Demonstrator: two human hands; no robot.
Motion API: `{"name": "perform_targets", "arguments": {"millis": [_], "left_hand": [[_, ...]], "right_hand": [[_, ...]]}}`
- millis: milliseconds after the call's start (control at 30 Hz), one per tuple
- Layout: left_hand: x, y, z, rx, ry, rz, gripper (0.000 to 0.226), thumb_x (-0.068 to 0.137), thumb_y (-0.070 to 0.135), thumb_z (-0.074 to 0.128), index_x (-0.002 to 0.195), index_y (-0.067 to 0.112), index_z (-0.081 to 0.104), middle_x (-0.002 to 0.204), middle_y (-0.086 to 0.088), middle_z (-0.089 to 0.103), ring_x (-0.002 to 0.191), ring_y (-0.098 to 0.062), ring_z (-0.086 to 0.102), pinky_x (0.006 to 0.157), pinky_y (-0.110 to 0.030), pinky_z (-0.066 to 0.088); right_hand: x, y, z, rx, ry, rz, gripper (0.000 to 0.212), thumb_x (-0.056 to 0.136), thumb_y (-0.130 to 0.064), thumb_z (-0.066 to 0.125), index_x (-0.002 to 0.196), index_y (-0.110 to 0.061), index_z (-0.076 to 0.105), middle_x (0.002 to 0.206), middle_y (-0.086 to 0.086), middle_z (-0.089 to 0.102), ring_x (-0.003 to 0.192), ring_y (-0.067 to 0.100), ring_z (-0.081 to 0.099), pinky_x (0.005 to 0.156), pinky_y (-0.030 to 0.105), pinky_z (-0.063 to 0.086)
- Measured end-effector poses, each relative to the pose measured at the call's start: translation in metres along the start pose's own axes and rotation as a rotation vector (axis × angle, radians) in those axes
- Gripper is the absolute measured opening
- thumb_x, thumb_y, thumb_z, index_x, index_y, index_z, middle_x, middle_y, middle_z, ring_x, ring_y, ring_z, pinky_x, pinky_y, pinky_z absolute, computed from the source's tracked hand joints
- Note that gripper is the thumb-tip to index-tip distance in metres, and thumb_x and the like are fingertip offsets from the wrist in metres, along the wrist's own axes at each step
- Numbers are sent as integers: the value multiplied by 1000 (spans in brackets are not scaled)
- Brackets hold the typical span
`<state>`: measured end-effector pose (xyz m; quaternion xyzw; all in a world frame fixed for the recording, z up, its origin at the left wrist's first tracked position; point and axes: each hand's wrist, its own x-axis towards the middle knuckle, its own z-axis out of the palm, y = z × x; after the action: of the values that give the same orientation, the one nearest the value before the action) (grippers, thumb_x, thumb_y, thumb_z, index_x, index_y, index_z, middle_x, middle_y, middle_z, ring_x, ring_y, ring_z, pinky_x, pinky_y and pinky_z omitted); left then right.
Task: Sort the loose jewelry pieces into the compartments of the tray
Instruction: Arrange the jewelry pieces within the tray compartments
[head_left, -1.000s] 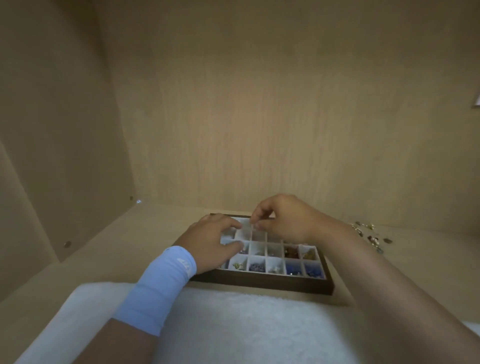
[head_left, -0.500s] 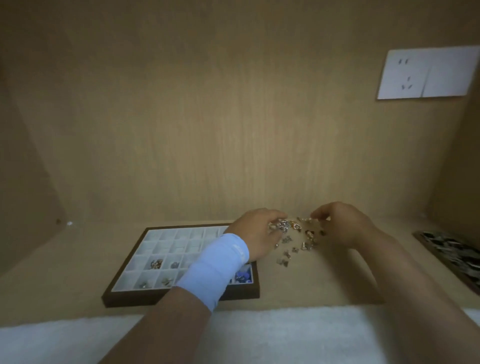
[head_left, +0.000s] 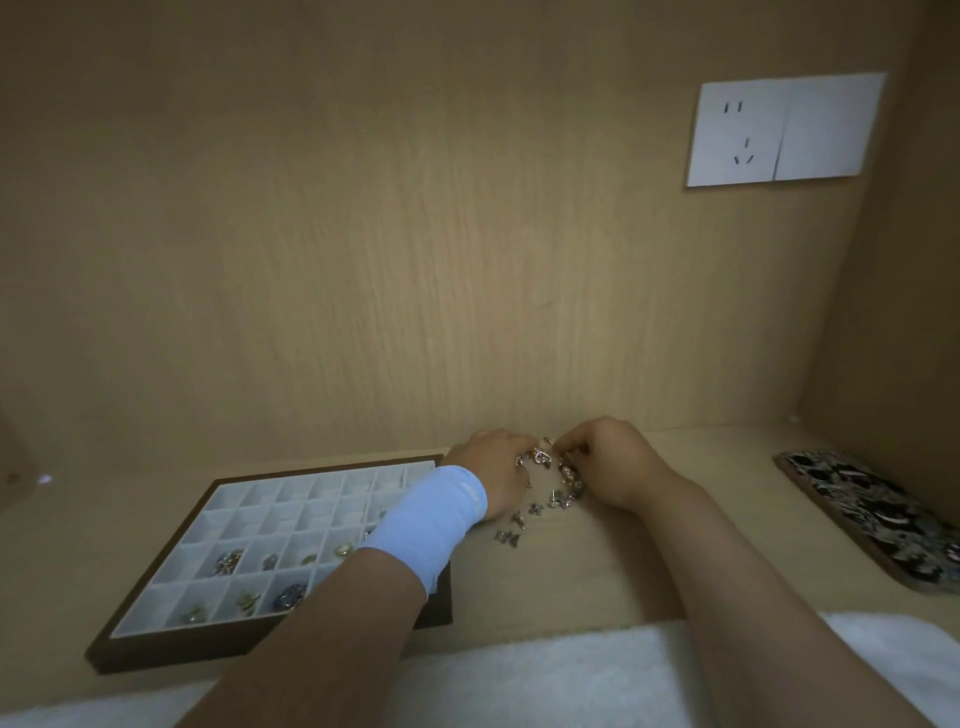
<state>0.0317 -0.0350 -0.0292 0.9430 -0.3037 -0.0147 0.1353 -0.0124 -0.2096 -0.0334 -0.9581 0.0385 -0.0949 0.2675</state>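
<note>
Loose jewelry pieces (head_left: 540, 501) lay right of tray (head_left: 182, 649) between left hand (head_left: 493, 470) and right hand (head_left: 615, 462); grips curled, hold unclear; patterned case (head_left: 872, 519) beyond.

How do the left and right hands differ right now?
The left hand wears a pale blue wristband; the right hand has none. The left forearm crosses the tray; the right arm lies clear of it. Both touch the loose jewelry pile.

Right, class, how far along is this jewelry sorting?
Done: several near compartments of the tray hold sorted pieces; the far rows look empty. In hand: the left hand and right hand are at the loose pile beside the tray; any pinch is unclear. Left: that whole scattered pile.
</note>
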Motion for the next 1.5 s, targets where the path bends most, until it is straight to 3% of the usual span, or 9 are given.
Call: {"name": "perform_targets", "arguments": {"millis": [233, 367, 500, 733, 933, 1067, 1200, 1367, 1500], "left_hand": [[5, 1, 2, -44, 128, 15, 41, 97, 26, 46, 137, 30, 53, 140, 4, 54, 131, -22, 43, 110, -37, 34], [9, 9, 5, -90, 154, 43, 40, 95, 23, 50, 132, 34, 58, 133, 6, 59, 127, -21, 47, 108, -36, 37], [9, 12, 3, -373, 191, -16, 38, 91, 17, 54, 123, 35, 64, 118, 9, 69, 112, -15, 61, 101, -33, 46], [-3, 1, -7, -791, 299, -48, 23, 80, 17, 76, 93, 35, 70, 84, 14, 74, 85, -3, 70, 83, -17, 52], [-19, -9, -15, -894, 319, -82, 20, 78, 15, 79, 86, 32, 71, 80, 2, 76, 81, -12, 73, 81, -25, 56], [-33, -19, -27, -853, 321, -98, 18, 79, 21, 79, 90, 32, 71, 75, 12, 75, 77, 2, 70, 72, -9, 49], [-56, -30, -45, -828, 265, -122, 21, 81, 28, 78, 100, 31, 71, 90, 6, 75, 91, -8, 69, 87, -25, 52], [-92, -53, -70, -883, 107, -211, 23, 86, 33, 71, 108, 23, 73, 84, 2, 72, 75, -8, 64, 72, -24, 55], [-122, -71, -85, -945, 152, -234, 15, 86, 27, 74, 100, 21, 75, 82, 4, 74, 69, -5, 63, 67, -19, 55]], "right_hand": [[4, 9, 1, 81, 57, 38, 18, 90, -9, 67, 100, -15, 80, 102, 3, 77, 94, 15, 69, 80, 19, 46], [5, 11, 2, 192, 107, 48, 14, 86, -3, 71, 90, -13, 79, 86, 0, 75, 80, 11, 68, 62, 3, 40], [2, 2, -3, 516, 162, 40, 18, 86, 4, 71, 87, -13, 74, 84, 3, 73, 74, 7, 65, 71, 14, 50], [-3, -15, -4, 968, 8, 42, 11, 88, 4, 70, 90, -7, 73, 58, 0, 67, 41, 1, 54, 41, 12, 40], [-6, -27, 0, 939, -81, -3, 10, 89, -7, 72, 96, -13, 76, 67, 0, 70, 54, 6, 59, 48, 17, 43], [-11, -42, -1, 883, -122, -48, 17, 89, -8, 72, 106, -7, 75, 65, 4, 71, 53, 6, 63, 48, 16, 42], [-18, -66, -2, 893, -117, -106, 15, 87, -3, 74, 101, -3, 76, 61, 1, 72, 48, 7, 61, 45, 15, 44], [-27, -104, 7, 771, -78, -276, 11, 86, -8, 76, 86, -18, 79, 71, -1, 75, 49, 10, 62, 46, 16, 46], [-34, -132, 18, 603, 31, -391, 11, 84, -17, 79, 86, -28, 79, 80, -9, 75, 55, -2, 62, 54, 13, 45]]}}
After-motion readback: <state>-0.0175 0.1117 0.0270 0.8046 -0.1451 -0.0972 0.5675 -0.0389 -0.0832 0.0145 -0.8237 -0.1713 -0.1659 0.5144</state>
